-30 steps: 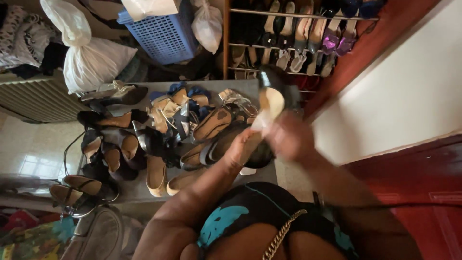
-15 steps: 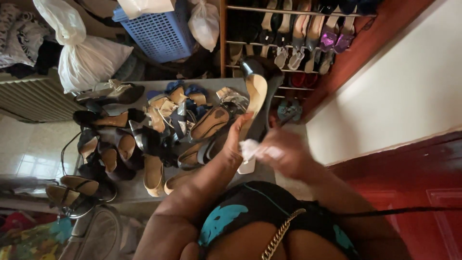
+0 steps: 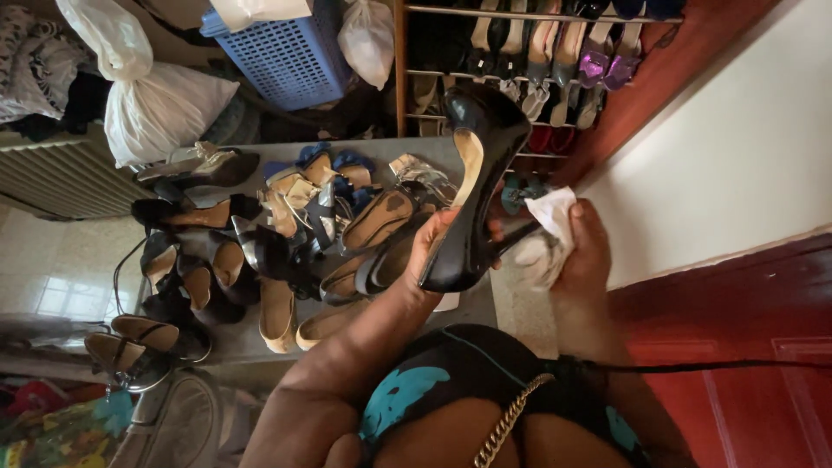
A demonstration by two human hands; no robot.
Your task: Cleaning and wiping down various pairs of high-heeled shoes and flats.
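- The left hand (image 3: 426, 251) grips a glossy black high-heeled shoe (image 3: 475, 186) at its rear part, fingers wrapped around the side, and holds it up in the air above the table (image 3: 472, 305).
- The shoe is near the middle of the view, its toe pointing toward 12 o'clock and its thin heel sticking out toward 3 o'clock; the tan insole faces the camera.
- The right hand (image 3: 579, 251) is clenched around a crumpled white cloth (image 3: 548, 227), just at 3 o'clock of the shoe, with the cloth right at the heel; whether it touches the heel cannot be told.
- At 9 o'clock of the shoe, a pile of sandals and heels (image 3: 260, 243) covers the grey table.
- At 12 o'clock stands a shoe rack (image 3: 537, 61) filled with pairs.
- Toward 10 o'clock lie a blue plastic basket (image 3: 286, 61) and a tied white bag (image 3: 160, 104).
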